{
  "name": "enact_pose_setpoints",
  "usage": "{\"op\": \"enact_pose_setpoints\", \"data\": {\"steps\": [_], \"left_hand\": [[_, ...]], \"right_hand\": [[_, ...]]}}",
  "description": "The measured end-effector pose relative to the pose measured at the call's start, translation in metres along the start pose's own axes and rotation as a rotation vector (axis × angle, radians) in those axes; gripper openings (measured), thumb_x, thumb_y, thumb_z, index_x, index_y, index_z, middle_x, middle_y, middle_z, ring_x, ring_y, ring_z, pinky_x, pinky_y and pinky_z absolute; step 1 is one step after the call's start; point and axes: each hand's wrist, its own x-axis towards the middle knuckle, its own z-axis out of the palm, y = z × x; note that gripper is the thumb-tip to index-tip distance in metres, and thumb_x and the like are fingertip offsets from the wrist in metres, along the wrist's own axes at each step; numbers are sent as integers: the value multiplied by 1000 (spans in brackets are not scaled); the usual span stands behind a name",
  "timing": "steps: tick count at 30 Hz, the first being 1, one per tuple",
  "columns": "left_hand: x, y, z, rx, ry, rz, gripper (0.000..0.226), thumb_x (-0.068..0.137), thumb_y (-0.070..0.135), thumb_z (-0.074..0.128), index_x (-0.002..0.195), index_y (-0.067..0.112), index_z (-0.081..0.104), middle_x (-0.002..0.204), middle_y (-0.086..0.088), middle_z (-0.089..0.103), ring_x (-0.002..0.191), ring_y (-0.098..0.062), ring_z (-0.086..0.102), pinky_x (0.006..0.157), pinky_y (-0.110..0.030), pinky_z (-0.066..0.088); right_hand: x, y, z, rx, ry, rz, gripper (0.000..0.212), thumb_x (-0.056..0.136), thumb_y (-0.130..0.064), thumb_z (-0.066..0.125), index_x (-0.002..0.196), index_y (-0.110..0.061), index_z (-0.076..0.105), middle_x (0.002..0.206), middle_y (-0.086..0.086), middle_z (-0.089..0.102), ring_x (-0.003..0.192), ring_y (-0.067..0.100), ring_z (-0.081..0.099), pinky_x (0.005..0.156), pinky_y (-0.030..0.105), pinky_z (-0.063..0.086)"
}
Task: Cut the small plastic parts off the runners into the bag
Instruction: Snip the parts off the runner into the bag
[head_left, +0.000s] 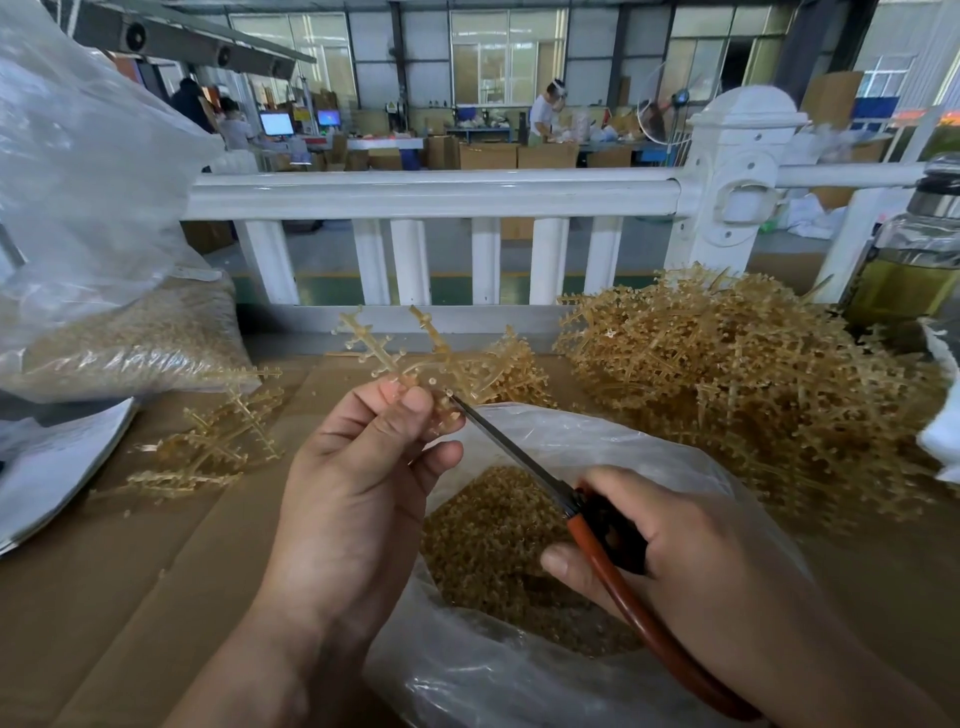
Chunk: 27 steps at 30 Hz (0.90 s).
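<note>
Beneath both grips the open bag (519, 691) holds cut parts (488, 530). The right grip (675, 561) curls round the scissors (519, 457), whose tip meets the runner (384, 358) pinched in the left grip (363, 467). Beyond the right grip lies a runner pile (727, 374).

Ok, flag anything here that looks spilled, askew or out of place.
Nothing much stands out. The open bag sits under the scissors, with cut parts inside it. Only a few loose bits lie on the cardboard near the small heap of runners at left.
</note>
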Motion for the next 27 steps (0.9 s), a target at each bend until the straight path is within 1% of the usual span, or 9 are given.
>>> {"op": "enact_pose_setpoints", "data": {"steps": [3, 5, 7, 11, 15, 19, 21, 23, 27], "left_hand": [[0, 0, 1, -5, -15, -16, 15, 81, 15, 74, 71, 24, 69, 83, 1, 66, 78, -13, 64, 66, -23, 56], [1, -1, 0, -6, -20, -18, 18, 81, 12, 76, 72, 24, 68, 83, 0, 66, 79, -14, 64, 66, -24, 56], [1, -1, 0, -20, -25, -24, 14, 80, 14, 74, 73, 23, 67, 85, 0, 65, 78, -13, 63, 66, -24, 56], [0, -1, 0, -55, -19, -40, 10, 76, 18, 75, 71, 24, 68, 83, 2, 65, 76, -12, 61, 68, -24, 56], [1, -1, 2, -63, 26, -26, 17, 82, 14, 69, 68, 24, 70, 79, 3, 66, 72, -11, 62, 65, -22, 56], [0, 0, 3, -74, 47, -18, 14, 78, 15, 69, 67, 24, 70, 77, 3, 66, 71, -11, 64, 65, -22, 57], [0, 0, 3, -77, 51, -20, 15, 79, 15, 68, 67, 24, 70, 77, 3, 66, 71, -11, 64, 65, -22, 57], [0, 0, 3, -76, 56, -24, 16, 80, 14, 67, 67, 23, 70, 77, 3, 66, 71, -11, 64, 65, -22, 57], [0, -2, 3, -41, 59, -16, 12, 77, 17, 70, 68, 24, 70, 81, 1, 66, 71, -11, 64, 64, -21, 57]], "right_hand": [[0, 1, 0, -6, -2, 2, 46, 72, -82, 52, 101, -46, 49, 83, -35, 58, 75, -8, 59, 64, 11, 44], [0, 1, 0, -11, 0, 3, 49, 70, -83, 50, 103, -46, 48, 84, -34, 58, 75, -7, 59, 65, 13, 45], [-1, 1, 0, -21, 4, 6, 53, 68, -85, 47, 106, -48, 47, 84, -32, 59, 75, -6, 59, 65, 15, 46], [0, 0, 0, -60, 6, 12, 59, 65, -89, 44, 111, -52, 43, 78, -28, 61, 78, -11, 57, 64, 9, 44], [0, 0, 0, -80, -3, 18, 58, 66, -89, 44, 112, -55, 41, 83, -28, 64, 81, -15, 56, 64, 7, 43], [1, 0, 0, -62, -6, 13, 59, 65, -89, 45, 114, -55, 40, 90, -35, 60, 84, -16, 56, 66, 7, 45], [0, 0, 0, -43, -12, 13, 58, 66, -89, 48, 114, -56, 41, 91, -39, 58, 83, -16, 57, 63, 8, 45], [0, -1, 0, -42, -20, 14, 58, 65, -90, 45, 112, -57, 40, 91, -40, 58, 81, -16, 57, 60, 10, 46], [0, 0, 0, -51, -13, 9, 61, 62, -92, 39, 112, -58, 39, 93, -40, 58, 83, -15, 58, 61, 12, 48]]}}
